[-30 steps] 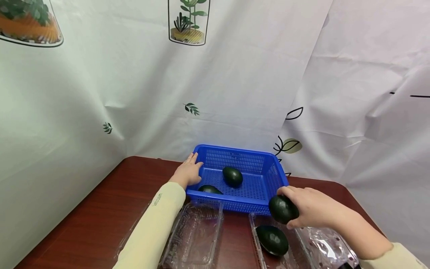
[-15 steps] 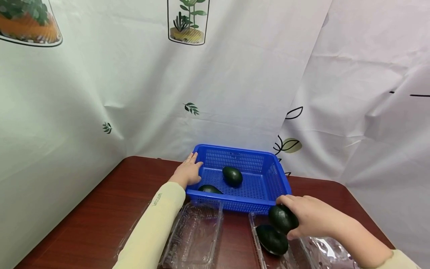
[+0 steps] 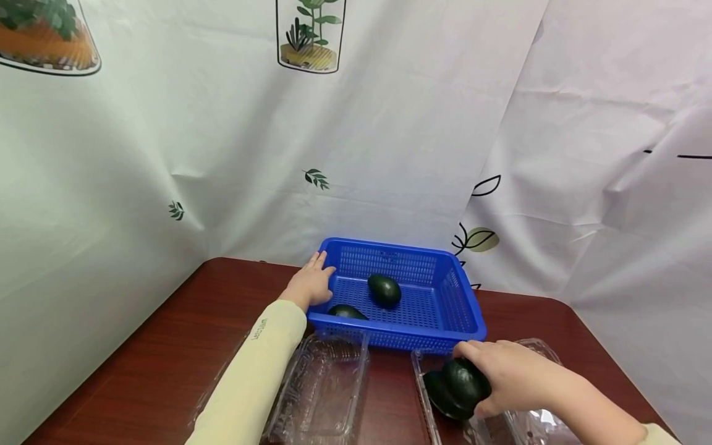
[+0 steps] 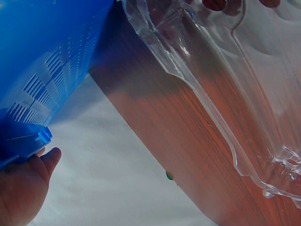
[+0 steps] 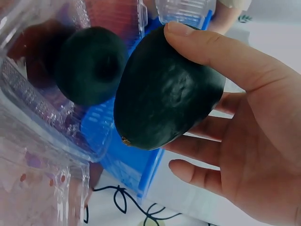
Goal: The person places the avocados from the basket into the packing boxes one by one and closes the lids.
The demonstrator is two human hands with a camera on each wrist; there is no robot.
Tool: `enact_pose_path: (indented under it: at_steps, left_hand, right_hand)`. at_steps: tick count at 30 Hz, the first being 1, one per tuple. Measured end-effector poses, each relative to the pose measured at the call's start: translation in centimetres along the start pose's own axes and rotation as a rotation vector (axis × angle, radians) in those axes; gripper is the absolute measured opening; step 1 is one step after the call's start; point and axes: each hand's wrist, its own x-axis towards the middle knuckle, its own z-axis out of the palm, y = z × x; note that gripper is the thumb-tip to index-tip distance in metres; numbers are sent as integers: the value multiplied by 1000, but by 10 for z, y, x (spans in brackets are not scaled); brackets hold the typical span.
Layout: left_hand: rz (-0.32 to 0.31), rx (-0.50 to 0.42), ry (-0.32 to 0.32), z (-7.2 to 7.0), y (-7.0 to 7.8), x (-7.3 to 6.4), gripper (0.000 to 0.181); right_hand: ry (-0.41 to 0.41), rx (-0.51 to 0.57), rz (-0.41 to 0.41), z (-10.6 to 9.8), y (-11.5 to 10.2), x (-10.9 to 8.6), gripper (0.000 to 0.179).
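My right hand (image 3: pixel 514 380) grips a dark green avocado (image 3: pixel 466 382) between thumb and fingers. It is low over a clear plastic clamshell box (image 3: pixel 421 395) at the right front, where a second avocado (image 3: pixel 439 398) lies partly behind the held one. In the right wrist view, the held avocado (image 5: pixel 164 89) is beside the other avocado (image 5: pixel 91 66). My left hand (image 3: pixel 308 285) rests with extended fingers on the left rim of a blue perforated basket (image 3: pixel 389 330). Inside that basket lie one avocado (image 3: pixel 384 290) near the middle and another avocado (image 3: pixel 347 311) by the front-left corner.
Another clear clamshell box (image 3: pixel 334 395) stands in front of the basket, its left part hidden by my left sleeve (image 3: pixel 258 371). The brown table (image 3: pixel 167 346) meets a white printed cloth (image 3: pixel 389 154) behind. A clear perforated lid (image 3: pixel 542 420) lies at the right.
My right hand has lowered the avocado toward the one in the right-hand box, covering more of it. My left hand has stayed at the basket rim.
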Motion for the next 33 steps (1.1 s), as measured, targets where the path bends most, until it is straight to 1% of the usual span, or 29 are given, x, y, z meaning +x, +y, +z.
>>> enact_pose_path:
  at_steps: [2, 5, 10, 20, 27, 31, 33]
  left_hand:
    - [-2, -1, 2, 0, 0, 0, 62]
    - [-5, -5, 1, 1, -1, 0, 62]
    - [-7, -4, 0, 2, -1, -1, 62]
    - [-4, -10, 2, -1, 1, -2, 62]
    - [-10, -11, 2, 0, 1, -2, 62]
    - [-11, -12, 4, 1, 1, -2, 62]
    - [-10, -12, 6, 1, 1, -2, 62]
  right_hand:
    - [-2, -3, -17, 2, -1, 0, 62]
    - [-22, 15, -18, 7, -4, 1, 63]
    - [-65, 56, -1, 13, -7, 0, 63]
    - [-64, 35, -43, 27, -6, -3, 63]
    - [-32, 30, -122, 37, -4, -3, 59]
    - [-35, 46, -123, 41, -3, -3, 58]
    - [-36, 35, -115, 42, -3, -4, 58]
